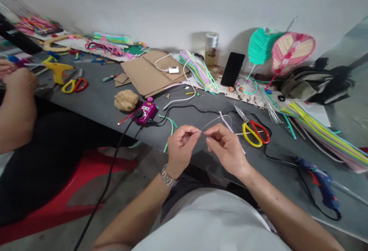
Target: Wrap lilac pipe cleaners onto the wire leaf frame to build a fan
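We have the left hand (181, 147) and right hand (227, 149) both pinching, fingertips closed on a thin glossy pale plastic strand (214, 121). Its long axis arcs up and rightward, toward the steel scissors with yellow and red loop handles (253, 132); strand and hands sit just left of those scissors.

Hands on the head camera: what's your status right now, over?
Left hand, right hand pinching thin pale strand. Red-and-yellow scissors nearby, not touching.
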Demonstrator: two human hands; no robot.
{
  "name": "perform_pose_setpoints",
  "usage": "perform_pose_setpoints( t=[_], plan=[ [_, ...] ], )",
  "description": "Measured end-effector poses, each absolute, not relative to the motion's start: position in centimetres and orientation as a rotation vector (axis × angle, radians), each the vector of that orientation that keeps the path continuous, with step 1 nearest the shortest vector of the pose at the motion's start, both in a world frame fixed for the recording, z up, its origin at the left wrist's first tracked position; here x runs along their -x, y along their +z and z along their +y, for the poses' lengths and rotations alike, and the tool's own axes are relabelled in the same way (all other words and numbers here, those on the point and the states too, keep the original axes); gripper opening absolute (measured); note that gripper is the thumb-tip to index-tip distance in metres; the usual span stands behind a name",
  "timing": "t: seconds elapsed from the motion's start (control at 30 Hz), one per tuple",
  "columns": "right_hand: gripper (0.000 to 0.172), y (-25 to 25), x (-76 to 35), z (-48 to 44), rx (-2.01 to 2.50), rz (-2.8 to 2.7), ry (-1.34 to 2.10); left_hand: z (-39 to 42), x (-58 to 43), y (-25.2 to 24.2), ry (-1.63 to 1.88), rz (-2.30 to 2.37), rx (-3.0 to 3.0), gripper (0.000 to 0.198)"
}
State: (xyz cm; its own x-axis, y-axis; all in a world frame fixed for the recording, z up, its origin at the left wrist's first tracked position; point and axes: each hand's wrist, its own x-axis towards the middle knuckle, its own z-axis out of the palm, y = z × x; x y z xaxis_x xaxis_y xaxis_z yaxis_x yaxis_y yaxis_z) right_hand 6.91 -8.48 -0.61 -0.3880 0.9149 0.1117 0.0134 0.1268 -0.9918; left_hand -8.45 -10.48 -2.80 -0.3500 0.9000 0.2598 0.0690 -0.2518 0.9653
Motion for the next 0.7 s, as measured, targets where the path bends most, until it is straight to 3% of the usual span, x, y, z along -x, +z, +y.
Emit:
perform_pose_setpoints(
  t=[0.17,0.3,0.4,0.5,0.6,0.7],
  plan=[
    [0.014,-0.7,-11.8,-8.5,1.213,-1.808,0.783,-10.0,10.5,-1.3,1.730,1.294,-1.022,0.020],
    [0.007,-3.9,-18.3,-6.5,1.661,-1.914,0.223,-9.7,12.8,1.0,1.639,1.263,-1.034,0.015],
    [0.011,-6.0,-21.9,-5.2,1.954,-1.955,-0.001,-9.2,14.0,2.6,1.534,1.321,-1.099,0.013],
    [0.015,-6.8,-22.4,-5.1,1.966,-1.979,0.007,-8.1,14.2,3.9,1.480,1.434,-1.236,0.012],
    [0.011,-6.9,-19.4,-5.7,1.747,-2.060,0.211,-6.4,13.1,5.1,1.461,1.469,-1.342,0.010],
    [0.020,-7.1,-14.7,-6.5,1.701,-2.104,0.425,-4.7,11.4,6.3,1.457,1.426,-1.399,0.008]
  ],
)
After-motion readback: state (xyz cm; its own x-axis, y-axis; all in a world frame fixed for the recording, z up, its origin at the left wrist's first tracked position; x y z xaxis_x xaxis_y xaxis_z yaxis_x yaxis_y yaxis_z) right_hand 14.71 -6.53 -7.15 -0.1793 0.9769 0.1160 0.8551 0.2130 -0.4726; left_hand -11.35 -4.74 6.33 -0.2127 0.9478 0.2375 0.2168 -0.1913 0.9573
